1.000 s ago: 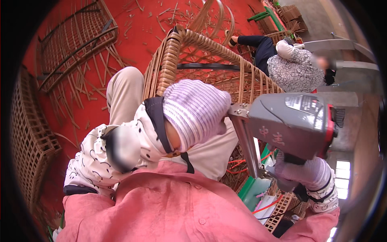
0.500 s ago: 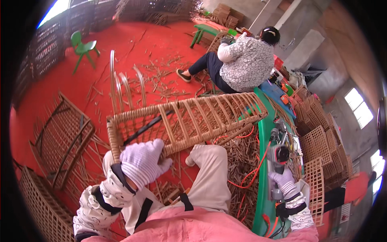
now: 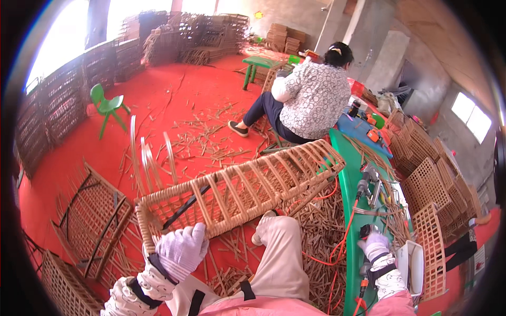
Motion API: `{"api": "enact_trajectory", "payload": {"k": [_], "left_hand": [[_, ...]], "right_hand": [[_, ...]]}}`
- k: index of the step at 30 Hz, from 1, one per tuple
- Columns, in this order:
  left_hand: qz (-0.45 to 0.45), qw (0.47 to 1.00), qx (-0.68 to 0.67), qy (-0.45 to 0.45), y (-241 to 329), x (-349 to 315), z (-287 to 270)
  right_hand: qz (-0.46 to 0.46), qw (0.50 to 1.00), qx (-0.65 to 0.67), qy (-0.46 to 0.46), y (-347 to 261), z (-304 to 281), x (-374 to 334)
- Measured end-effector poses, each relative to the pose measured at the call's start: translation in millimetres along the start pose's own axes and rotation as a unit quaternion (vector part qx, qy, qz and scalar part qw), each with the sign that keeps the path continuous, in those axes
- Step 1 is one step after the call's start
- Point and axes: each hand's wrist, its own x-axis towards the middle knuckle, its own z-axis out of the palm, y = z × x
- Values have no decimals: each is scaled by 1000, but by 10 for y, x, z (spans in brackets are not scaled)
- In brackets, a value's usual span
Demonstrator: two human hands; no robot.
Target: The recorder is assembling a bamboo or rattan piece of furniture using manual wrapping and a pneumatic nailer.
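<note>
A woven rattan frame (image 3: 247, 189), long and open-slatted, lies across in front of me above my knees. My left hand (image 3: 182, 252), in a pale striped glove, is closed around its near left corner. To the right, my right hand (image 3: 375, 243), gloved alike, is wrapped round a dark power tool (image 3: 367, 230) over the green table (image 3: 348, 210). An orange cord leads off from below that tool. My right palm hides most of its body. Farther up the table lies another corded power tool (image 3: 363, 187) among loose rattan strips.
Cane offcuts (image 3: 311, 247) are heaped left of the table. Another woven panel (image 3: 95, 221) lies on the red floor (image 3: 163, 95) to my left. A seated co-worker (image 3: 316, 97) is ahead. Lattice panels (image 3: 429, 184) are stacked at right; a green chair (image 3: 107, 105) stands far left.
My right hand has drawn the power tool nearer along the table. My left hand still grips the rattan frame. The view has tilted up, showing more of the far windows.
</note>
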Motion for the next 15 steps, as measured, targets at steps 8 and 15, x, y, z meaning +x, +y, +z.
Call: {"api": "enact_trajectory", "payload": {"k": [8, 15], "left_hand": [[67, 997, -14, 18, -198, -162, 126], [23, 979, -202, -10, -117, 9, -2]], "right_hand": [[-702, 462, 370, 397, -1945, -723, -788], [-732, 299, 417, 448, -2932, -985, -1652]]}}
